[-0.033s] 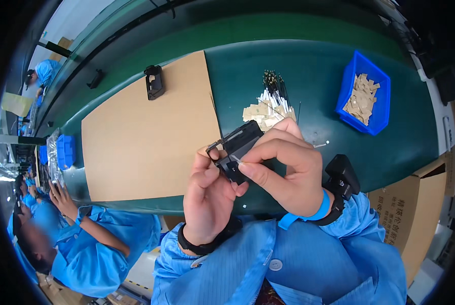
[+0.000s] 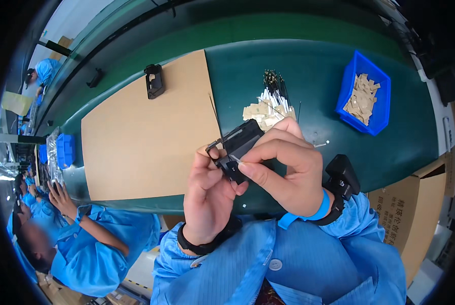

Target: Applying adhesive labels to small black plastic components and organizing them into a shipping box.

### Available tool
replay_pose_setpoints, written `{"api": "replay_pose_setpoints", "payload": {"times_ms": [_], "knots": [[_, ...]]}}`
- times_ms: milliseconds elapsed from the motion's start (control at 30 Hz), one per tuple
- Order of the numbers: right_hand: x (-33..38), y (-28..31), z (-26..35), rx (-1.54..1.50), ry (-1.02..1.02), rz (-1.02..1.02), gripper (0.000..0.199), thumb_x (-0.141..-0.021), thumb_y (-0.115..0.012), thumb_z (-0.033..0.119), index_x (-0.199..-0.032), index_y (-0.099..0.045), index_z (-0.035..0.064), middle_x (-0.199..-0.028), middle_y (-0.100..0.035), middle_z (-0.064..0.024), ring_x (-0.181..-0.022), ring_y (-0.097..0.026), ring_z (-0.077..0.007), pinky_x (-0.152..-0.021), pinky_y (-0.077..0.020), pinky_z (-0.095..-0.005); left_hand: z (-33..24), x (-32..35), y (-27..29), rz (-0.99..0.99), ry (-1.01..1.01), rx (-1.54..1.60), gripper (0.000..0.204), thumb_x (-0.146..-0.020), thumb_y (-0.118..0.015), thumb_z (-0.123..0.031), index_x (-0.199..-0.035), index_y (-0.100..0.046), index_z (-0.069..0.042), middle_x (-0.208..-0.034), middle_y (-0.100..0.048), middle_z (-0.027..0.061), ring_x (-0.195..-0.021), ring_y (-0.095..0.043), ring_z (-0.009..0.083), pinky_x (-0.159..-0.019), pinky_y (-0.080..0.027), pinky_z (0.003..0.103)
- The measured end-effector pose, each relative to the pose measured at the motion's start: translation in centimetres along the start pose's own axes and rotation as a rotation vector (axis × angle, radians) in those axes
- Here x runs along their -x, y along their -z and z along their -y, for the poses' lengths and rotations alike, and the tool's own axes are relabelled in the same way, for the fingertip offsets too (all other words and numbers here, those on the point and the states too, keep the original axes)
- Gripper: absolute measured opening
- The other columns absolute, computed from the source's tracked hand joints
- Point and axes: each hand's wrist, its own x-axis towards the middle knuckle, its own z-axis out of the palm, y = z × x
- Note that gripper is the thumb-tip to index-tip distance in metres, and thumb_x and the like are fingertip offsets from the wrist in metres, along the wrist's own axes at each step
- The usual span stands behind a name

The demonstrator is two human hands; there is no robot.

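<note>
The rectangular black plastic housing [image 2: 246, 136], with an open frame at one end, is held tilted above the near part of the smooth green tabletop [image 2: 408, 122]. The left hand [image 2: 208, 195] supports its framed end from below, thumb and fingers clamped on it. The right hand [image 2: 292, 170] has thumb and index fingertip together on a small, thin pale strip [image 2: 236, 158] against the housing's face; whether the strip is attached cannot be told. A thin black wire [image 2: 213, 109] extends from the housing across the edge of a flat brown cardboard sheet [image 2: 146, 152]. A second black plastic housing [image 2: 154, 82] rests at the sheet's far edge. Beyond the hands lies a pile of black wires with white sleeves [image 2: 275, 96], tan pieces [image 2: 258, 113] among them. To the right, a blue plastic bin [image 2: 383, 107] contains flat tan rectangles [image 2: 361, 100].
</note>
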Motion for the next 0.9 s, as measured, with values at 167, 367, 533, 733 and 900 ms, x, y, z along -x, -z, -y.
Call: {"api": "replay_pose_setpoints", "payload": {"times_ms": [167,367,533,733,900], "knots": [[-0.1,0.2,0.0,0.042,0.007,-0.002,0.007,-0.068,-0.069,0.007,-0.073,-0.064,0.0096,-0.070,-0.060,0.0014,-0.071,-0.045,-0.0179,-0.071,-0.0324,-0.0306,0.0,0.0,-0.2,-0.001,-0.020,-0.154,0.035,-0.072,-0.045,-0.002,-0.106,-0.038,-0.008,-0.099,-0.051,0.0066,-0.086,-0.052,0.0135,-0.069,-0.041,0.027],[0.0,0.5,-0.1,0.078,0.024,0.033,0.007,-0.069,-0.071,0.010,-0.073,-0.066,0.0067,-0.068,-0.060,-0.0009,-0.071,-0.046,-0.0164,-0.069,-0.0353,-0.0297,0.4,0.2,0.2,0.041,-0.067,-0.244,0.047,-0.071,-0.050,-0.009,-0.117,-0.038,-0.007,-0.113,-0.050,0.0097,-0.097,-0.052,0.0180,-0.075,-0.045,0.030],[0.0,0.6,-0.1,0.077,0.016,0.039,0.007,-0.069,-0.071,0.010,-0.073,-0.066,0.0068,-0.068,-0.060,-0.0008,-0.072,-0.046,-0.0167,-0.069,-0.0352,-0.0298,0.1,0.2,-0.7,-0.013,-0.026,-0.218,0.042,-0.072,-0.050,0.002,-0.110,-0.037,-0.008,-0.098,-0.053,0.0048,-0.084,-0.052,0.0094,-0.069,-0.040,0.024],[-0.1,0.6,-0.1,0.095,-0.002,0.047,0.007,-0.069,-0.071,0.011,-0.072,-0.066,0.0065,-0.069,-0.061,-0.0010,-0.072,-0.046,-0.0167,-0.070,-0.0348,-0.0300,0.2,0.3,-0.6,-0.024,-0.030,-0.236,0.039,-0.075,-0.052,0.002,-0.110,-0.037,-0.008,-0.094,-0.053,0.0029,-0.080,-0.052,0.0076,-0.066,-0.039,0.022],[-0.1,0.6,-0.1,0.099,-0.013,0.065,0.007,-0.069,-0.070,0.012,-0.072,-0.067,0.0072,-0.067,-0.061,-0.0004,-0.071,-0.046,-0.0160,-0.070,-0.0341,-0.0297,0.2,0.1,-0.5,-0.019,-0.023,-0.226,0.037,-0.076,-0.054,0.001,-0.108,-0.038,-0.008,-0.090,-0.054,0.0015,-0.078,-0.051,0.0074,-0.066,-0.040,0.022]]}}
